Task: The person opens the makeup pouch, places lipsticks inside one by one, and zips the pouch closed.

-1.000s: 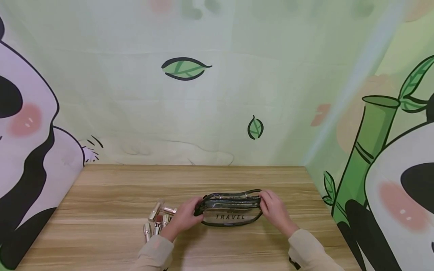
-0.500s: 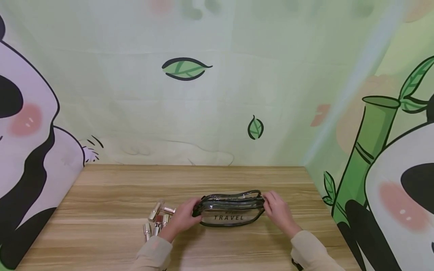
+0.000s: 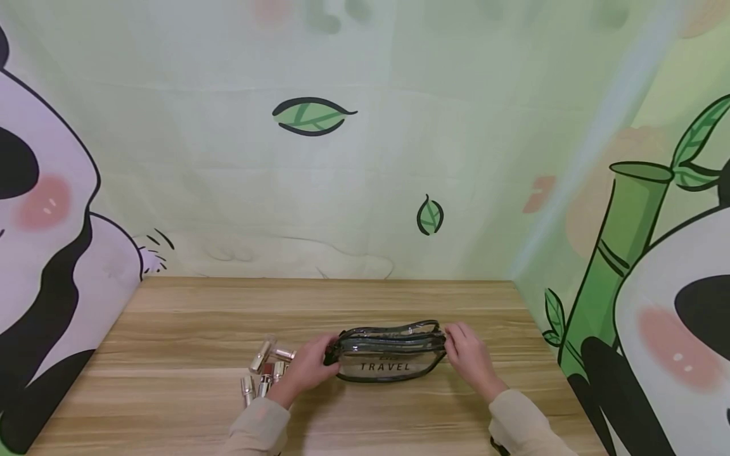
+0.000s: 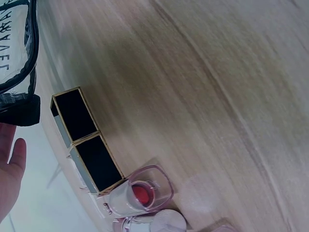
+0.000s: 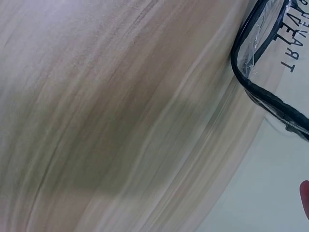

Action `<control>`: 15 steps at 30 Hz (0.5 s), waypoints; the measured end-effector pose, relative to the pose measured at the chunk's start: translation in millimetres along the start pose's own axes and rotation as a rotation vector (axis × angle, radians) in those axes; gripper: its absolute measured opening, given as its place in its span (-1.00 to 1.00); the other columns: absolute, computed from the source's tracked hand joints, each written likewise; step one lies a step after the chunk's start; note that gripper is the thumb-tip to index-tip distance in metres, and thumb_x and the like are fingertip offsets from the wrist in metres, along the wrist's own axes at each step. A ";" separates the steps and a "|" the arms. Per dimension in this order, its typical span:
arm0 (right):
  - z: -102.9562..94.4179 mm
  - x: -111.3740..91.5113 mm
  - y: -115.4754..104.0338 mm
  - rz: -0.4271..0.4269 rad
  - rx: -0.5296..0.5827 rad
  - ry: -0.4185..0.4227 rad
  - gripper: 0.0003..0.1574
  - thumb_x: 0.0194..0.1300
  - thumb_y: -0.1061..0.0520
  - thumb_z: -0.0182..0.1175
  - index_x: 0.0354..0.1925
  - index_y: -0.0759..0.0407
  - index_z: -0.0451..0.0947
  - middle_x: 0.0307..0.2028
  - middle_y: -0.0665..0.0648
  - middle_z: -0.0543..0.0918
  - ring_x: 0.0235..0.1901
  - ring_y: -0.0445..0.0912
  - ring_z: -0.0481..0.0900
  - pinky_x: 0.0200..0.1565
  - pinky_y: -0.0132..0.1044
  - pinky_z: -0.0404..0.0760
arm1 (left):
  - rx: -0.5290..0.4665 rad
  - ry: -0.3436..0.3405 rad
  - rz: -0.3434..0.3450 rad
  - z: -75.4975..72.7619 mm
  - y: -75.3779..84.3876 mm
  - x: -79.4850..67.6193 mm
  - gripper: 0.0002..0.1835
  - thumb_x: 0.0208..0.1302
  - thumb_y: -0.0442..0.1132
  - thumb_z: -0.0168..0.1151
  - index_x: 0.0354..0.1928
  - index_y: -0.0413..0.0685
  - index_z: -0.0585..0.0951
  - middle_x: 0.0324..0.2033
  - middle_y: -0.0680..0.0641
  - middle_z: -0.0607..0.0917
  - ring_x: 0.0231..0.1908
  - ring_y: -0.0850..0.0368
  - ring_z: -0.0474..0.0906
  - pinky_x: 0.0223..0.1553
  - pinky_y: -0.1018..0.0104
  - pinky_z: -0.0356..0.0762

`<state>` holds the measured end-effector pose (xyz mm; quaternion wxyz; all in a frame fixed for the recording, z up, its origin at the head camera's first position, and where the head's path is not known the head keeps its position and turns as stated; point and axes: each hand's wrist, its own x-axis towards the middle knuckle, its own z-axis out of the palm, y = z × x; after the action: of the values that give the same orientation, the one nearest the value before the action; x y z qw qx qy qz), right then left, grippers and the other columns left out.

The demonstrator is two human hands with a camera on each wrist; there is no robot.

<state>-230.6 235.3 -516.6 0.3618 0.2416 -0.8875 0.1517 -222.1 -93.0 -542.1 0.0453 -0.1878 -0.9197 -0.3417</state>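
A clear pouch (image 3: 384,366) with black trim and the word TRAVEL stands on the table between both hands. My left hand (image 3: 310,364) grips its left end, near a black tab (image 4: 21,111) in the left wrist view. At the right end, my right hand (image 3: 470,358) pinches the top corner by the zipper; its fingertips are partly hidden. In the right wrist view only a fingertip (image 5: 305,195) shows, below the pouch's black edge (image 5: 270,104). No contents can be made out inside the pouch.
Several lipsticks (image 3: 265,373) lie in a cluster left of my left wrist. Close up are a black case with gold edges (image 4: 76,116) and a clear-capped tube with red inside (image 4: 141,195). A printed cloth backdrop (image 3: 365,190) rises behind the wooden table (image 3: 199,316).
The right hand has shifted slightly to the right along with the pouch's right end. The left hand has moved a touch left. During the last half second almost nothing moves.
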 end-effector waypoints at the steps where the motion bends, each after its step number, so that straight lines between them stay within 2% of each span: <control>1: 0.4 -0.9 0.4 0.009 -0.002 0.004 -0.84 -0.06 0.33 0.10 -0.40 0.24 0.51 -0.43 0.09 0.54 -0.45 -0.07 0.53 -0.46 -0.25 0.55 | -0.001 0.002 0.002 0.3 -0.5 -0.2 -0.47 -0.11 -0.21 0.34 -0.01 -0.11 0.45 -0.17 -0.08 0.59 -0.15 0.01 0.51 -0.10 0.10 0.49; 15: 3.2 -10.2 5.2 0.092 -0.031 -0.001 -0.87 -0.03 0.31 0.09 -0.41 0.21 0.48 -0.44 0.08 0.54 -0.48 -0.05 0.54 -0.50 -0.23 0.54 | -0.004 0.019 0.023 2.9 -3.1 -0.6 -0.45 -0.13 -0.23 0.34 0.00 -0.10 0.45 -0.18 -0.06 0.60 -0.21 0.07 0.53 -0.14 0.14 0.51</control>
<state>-228.9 241.4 -526.6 0.3576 0.1949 -0.9002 0.1542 -222.5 -93.5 -546.4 0.0575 -0.1953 -0.9164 -0.3446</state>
